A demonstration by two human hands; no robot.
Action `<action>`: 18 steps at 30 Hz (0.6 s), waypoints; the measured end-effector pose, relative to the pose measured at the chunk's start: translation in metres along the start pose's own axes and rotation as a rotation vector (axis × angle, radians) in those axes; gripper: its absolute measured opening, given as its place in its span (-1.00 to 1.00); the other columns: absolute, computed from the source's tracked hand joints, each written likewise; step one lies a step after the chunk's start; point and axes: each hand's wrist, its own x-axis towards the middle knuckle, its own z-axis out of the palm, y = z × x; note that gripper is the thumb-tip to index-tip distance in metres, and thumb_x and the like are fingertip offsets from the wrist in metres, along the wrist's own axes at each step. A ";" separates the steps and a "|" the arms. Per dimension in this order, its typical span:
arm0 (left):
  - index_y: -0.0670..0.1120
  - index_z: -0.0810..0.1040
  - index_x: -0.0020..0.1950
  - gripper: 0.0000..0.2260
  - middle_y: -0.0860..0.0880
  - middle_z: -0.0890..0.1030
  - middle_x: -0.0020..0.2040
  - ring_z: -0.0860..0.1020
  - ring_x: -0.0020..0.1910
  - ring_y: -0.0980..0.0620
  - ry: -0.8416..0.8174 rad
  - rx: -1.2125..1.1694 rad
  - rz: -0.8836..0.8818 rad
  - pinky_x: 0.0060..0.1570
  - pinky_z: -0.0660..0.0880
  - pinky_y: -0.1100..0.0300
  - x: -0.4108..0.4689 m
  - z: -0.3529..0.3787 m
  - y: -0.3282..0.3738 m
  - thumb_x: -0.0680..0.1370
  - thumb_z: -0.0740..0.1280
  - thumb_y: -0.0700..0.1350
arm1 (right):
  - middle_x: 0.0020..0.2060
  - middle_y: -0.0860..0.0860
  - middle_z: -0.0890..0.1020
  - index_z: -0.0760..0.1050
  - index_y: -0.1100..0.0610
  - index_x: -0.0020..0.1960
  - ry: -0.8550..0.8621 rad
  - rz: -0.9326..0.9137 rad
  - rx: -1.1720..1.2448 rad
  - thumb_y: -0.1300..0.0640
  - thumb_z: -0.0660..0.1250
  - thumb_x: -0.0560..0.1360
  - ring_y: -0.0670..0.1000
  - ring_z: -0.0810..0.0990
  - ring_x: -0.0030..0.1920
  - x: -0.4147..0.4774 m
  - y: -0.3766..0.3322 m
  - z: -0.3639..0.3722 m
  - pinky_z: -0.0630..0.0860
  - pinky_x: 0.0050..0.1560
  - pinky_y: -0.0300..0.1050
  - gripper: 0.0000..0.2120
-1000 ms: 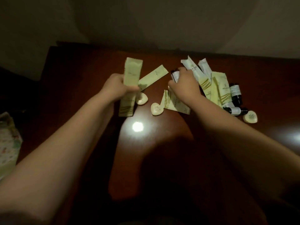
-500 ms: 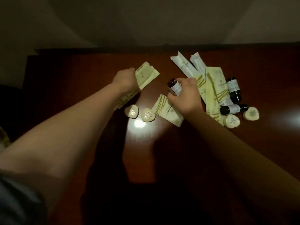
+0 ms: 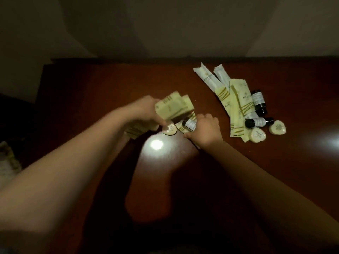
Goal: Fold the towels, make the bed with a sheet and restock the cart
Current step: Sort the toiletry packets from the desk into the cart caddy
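Both my arms are bare. They reach forward from the bottom corners and meet near the middle. My left hand (image 3: 146, 110) has its fingers curled round a bunch of packets (image 3: 172, 109). My right hand (image 3: 207, 131) is just beside it, with its back facing up and its fingers curled over a small bottle (image 3: 189, 123). The two hands are very close together.

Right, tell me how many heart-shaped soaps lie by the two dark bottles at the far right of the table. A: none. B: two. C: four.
B: a first soap and a second soap lie side by side, just on the near side of the dark bottle that lies on its side.
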 end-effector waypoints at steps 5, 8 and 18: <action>0.01 0.43 0.33 -0.48 0.00 0.22 0.45 0.14 0.41 -0.13 0.101 0.209 0.113 0.31 0.23 -0.10 0.000 0.078 0.008 0.41 0.46 0.05 | 0.10 0.14 0.48 0.39 0.21 0.20 0.033 0.142 0.236 -0.07 0.39 0.45 0.17 0.48 0.13 -0.025 0.032 -0.009 0.38 0.03 -0.04 -0.53; 0.03 0.42 0.25 -0.63 0.05 0.33 0.35 0.22 0.35 -0.07 0.247 0.242 0.129 0.23 0.29 -0.19 0.001 0.096 0.012 0.48 0.40 0.01 | 0.03 0.08 0.53 0.39 0.19 0.26 0.095 0.296 0.482 -0.03 0.36 0.49 0.10 0.52 0.08 -0.038 0.057 -0.035 0.35 -0.06 -0.14 -0.55; 0.06 0.35 0.30 -0.46 -0.05 0.37 0.25 0.29 0.27 -0.13 0.221 0.269 -0.009 0.17 0.38 -0.08 0.008 0.092 0.015 0.39 0.46 0.10 | 0.19 0.07 0.54 0.36 0.13 0.33 0.239 0.385 0.532 -0.05 0.42 0.43 0.07 0.53 0.14 0.019 0.114 -0.094 0.49 0.06 -0.06 -0.45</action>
